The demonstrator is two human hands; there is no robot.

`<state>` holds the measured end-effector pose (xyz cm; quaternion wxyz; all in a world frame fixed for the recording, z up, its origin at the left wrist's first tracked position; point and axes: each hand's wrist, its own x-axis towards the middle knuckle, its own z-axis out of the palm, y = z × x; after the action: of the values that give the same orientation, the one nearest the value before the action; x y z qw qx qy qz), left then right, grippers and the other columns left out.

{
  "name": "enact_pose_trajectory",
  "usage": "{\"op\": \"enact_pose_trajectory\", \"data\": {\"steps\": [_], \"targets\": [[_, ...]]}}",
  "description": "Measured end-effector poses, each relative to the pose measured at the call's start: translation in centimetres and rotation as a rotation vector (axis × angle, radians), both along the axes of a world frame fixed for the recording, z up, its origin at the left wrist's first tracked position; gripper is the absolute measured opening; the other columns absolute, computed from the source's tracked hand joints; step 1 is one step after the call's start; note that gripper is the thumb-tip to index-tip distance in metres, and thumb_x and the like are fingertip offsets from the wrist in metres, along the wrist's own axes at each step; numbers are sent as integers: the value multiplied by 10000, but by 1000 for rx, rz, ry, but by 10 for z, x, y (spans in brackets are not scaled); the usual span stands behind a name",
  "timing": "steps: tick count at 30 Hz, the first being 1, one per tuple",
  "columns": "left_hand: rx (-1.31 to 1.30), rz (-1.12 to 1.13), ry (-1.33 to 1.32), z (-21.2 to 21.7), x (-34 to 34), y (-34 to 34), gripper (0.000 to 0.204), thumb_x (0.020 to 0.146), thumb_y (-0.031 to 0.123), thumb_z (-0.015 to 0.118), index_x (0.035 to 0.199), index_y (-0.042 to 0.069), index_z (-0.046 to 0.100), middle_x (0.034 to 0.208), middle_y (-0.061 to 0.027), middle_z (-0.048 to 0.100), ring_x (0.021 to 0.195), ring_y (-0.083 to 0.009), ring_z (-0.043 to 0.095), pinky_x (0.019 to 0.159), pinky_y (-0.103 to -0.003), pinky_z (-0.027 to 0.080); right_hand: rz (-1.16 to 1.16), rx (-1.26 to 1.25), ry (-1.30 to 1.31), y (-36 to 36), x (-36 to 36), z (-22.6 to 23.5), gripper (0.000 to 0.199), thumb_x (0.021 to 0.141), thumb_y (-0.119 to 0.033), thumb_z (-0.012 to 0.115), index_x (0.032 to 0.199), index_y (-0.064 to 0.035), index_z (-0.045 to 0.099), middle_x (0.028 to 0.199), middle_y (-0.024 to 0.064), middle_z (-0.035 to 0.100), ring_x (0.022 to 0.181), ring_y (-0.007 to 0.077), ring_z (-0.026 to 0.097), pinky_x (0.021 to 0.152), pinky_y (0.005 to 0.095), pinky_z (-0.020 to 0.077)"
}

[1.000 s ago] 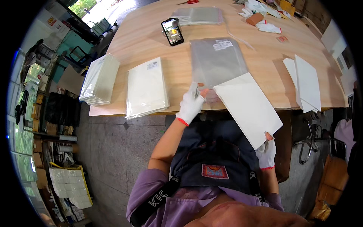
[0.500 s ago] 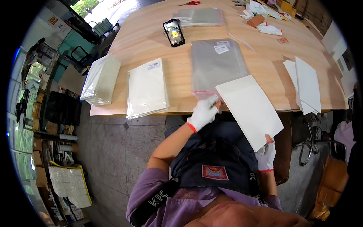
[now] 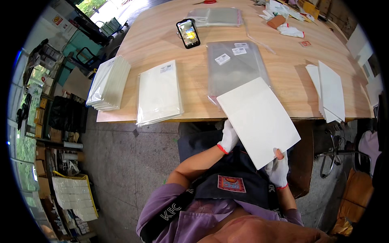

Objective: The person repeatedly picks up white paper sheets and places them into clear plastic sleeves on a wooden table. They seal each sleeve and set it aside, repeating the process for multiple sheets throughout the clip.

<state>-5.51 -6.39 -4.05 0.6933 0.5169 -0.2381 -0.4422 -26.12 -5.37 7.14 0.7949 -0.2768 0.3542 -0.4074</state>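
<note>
A stack of plain white sheets (image 3: 259,121) is held tilted over the table's front edge. My right hand (image 3: 278,170), in a white glove with a red cuff, grips its lower right corner, the bare thumb on top. My left hand (image 3: 228,138), gloved the same way, is at the left side of the stack, its fingers hidden behind it. Beyond the sheets, flat clear plastic bags (image 3: 233,73) lie piled on the table, partly covered by the stack. Several small white printed labels (image 3: 222,59) show on the bags.
On the wooden table (image 3: 287,69) are a wrapped white packet (image 3: 159,93), a tall pile of wrapped packets (image 3: 108,85), loose white sheets (image 3: 331,91), a propped phone (image 3: 188,34), more clear bags (image 3: 219,17), red-handled scissors (image 3: 208,2) and spare gloves (image 3: 289,30).
My left hand has moved from the bags' pink-edged opening down behind the white sheets. The sheets have shifted left and closer to me. Another label now shows on the bags, left of the others.
</note>
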Motion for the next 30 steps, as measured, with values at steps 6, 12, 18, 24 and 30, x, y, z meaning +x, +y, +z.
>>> {"op": "enact_pose_trajectory", "data": {"steps": [6,12,18,24,30], "targets": [[62,-192,-81,-15,-28,51,184,921,108,511,1034,-22,576,923,-76,640,815,-169,627,698,-279,521,185,136,-46,5,7,-31,268,957,-239,486,1139,-43,483,935,94,597,785,196,614,630,307,521],[110,-502,68,25,-2,48,241,941,189,514,1050,-19,565,799,-84,639,592,-157,621,538,-249,507,119,89,-323,-18,48,-41,524,901,-152,569,1342,-3,329,1233,164,508,1132,278,525,956,369,455],[201,-544,110,34,20,52,294,942,262,513,1075,9,577,833,-57,639,656,-116,625,560,-227,510,127,170,-404,-27,63,-40,558,912,-116,516,1389,24,262,1295,208,477,1136,295,531,996,396,431],[193,-368,263,53,30,63,434,922,330,551,1225,23,498,1075,-64,607,871,-122,612,665,-252,537,404,-1251,638,-49,62,11,230,844,-149,578,1066,-106,616,988,60,646,792,221,630,738,319,495],[260,-328,28,56,47,62,343,934,287,540,1046,-33,588,927,-129,665,720,-145,646,613,-242,522,416,-1850,1209,-91,100,0,218,761,-170,615,978,-175,630,975,11,614,850,223,591,675,336,499]]}}
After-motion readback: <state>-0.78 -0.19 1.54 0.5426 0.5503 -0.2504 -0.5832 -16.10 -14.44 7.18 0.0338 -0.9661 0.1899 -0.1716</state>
